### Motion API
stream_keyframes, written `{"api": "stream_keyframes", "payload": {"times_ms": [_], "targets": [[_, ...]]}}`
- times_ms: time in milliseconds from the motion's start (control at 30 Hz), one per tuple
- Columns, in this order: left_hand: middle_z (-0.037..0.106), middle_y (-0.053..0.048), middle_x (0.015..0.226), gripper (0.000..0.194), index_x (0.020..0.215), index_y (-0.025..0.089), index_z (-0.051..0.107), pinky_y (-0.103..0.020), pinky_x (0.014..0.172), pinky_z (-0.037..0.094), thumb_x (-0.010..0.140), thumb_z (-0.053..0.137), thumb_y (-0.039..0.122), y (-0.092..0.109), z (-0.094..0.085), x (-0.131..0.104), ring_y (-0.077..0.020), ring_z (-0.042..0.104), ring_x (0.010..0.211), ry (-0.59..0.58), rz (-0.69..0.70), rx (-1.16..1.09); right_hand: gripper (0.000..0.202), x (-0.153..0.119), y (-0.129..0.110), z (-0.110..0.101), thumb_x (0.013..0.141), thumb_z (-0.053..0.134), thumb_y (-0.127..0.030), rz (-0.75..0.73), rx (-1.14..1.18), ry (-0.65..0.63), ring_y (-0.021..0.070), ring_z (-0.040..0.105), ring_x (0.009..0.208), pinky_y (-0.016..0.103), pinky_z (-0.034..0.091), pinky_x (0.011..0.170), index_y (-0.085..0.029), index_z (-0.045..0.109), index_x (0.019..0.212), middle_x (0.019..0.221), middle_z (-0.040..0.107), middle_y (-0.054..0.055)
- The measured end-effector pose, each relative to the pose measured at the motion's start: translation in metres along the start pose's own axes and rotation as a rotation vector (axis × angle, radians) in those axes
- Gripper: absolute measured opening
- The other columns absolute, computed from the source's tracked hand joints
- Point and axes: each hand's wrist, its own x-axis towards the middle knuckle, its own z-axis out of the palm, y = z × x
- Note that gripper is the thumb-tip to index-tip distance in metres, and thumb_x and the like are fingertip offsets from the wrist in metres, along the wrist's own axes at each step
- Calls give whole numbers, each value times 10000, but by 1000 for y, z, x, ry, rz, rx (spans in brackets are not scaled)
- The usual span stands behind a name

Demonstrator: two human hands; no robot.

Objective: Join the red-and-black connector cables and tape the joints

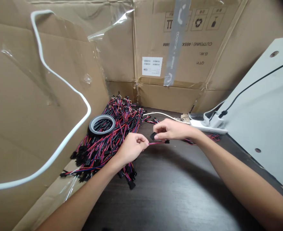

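My left hand (134, 146) pinches a thin red and dark wire lead (156, 142), whose black connector (167, 141) points to the right. Just above that lead, my right hand (169, 129) is closed on a small black piece of tape (153, 136) at its fingertips. A large pile of red, blue and black wire leads (107, 149) lies to the left of my left hand. On top of the pile rests a roll of black tape (102, 125) with a grey core.
Cardboard walls (122, 57) stand at the back and left. A white cable (66, 138) hangs at the left. At the right, a power strip (209, 126) with plugs lies by a white panel (264, 112). More leads lie behind my right hand on the dark table (170, 192).
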Motion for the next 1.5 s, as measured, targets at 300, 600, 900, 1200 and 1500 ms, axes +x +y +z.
{"api": "stream_keyframes", "payload": {"times_ms": [300, 600, 900, 1200, 1500], "targets": [[513, 14, 547, 133, 658, 113, 665, -212, 518, 313, 703, 580, 205, 1, 1, -1, -81, 396, 513, -30, 58, 68, 159, 0, -7, 8, 867, 503, -210, -145, -322, -149, 94, 418, 583, 235, 291, 583, -159, 575, 735, 659, 542, -16], [504, 11, 576, 140, 663, 121, 635, -217, 532, 293, 694, 525, 202, -2, 3, -2, -102, 426, 560, -115, 64, 95, 155, 6, -6, 16, 866, 497, -209, -200, -400, -99, 110, 479, 625, 238, 295, 590, -166, 632, 801, 734, 629, 21], [435, 37, 481, 87, 581, 147, 533, -228, 492, 217, 623, 458, 160, 4, 2, -4, -77, 316, 460, -155, -37, -13, 170, 7, -3, 17, 873, 505, -221, -203, -338, -89, 100, 458, 589, 232, 302, 593, -160, 638, 788, 674, 596, 2], [404, 41, 476, 94, 536, 143, 502, -240, 494, 197, 607, 441, 145, -1, 3, -3, -60, 305, 431, -175, -48, -8, 170, 9, -7, 21, 862, 505, -183, -235, -287, -112, 100, 507, 627, 227, 318, 604, -173, 668, 908, 770, 659, 12], [395, 41, 473, 91, 539, 144, 501, -238, 491, 195, 608, 441, 137, 1, 5, -4, -67, 320, 436, -178, -61, 10, 137, 9, -6, 23, 828, 524, -181, -199, -287, -98, 89, 487, 592, 220, 299, 567, -183, 655, 865, 699, 617, -15]]}}
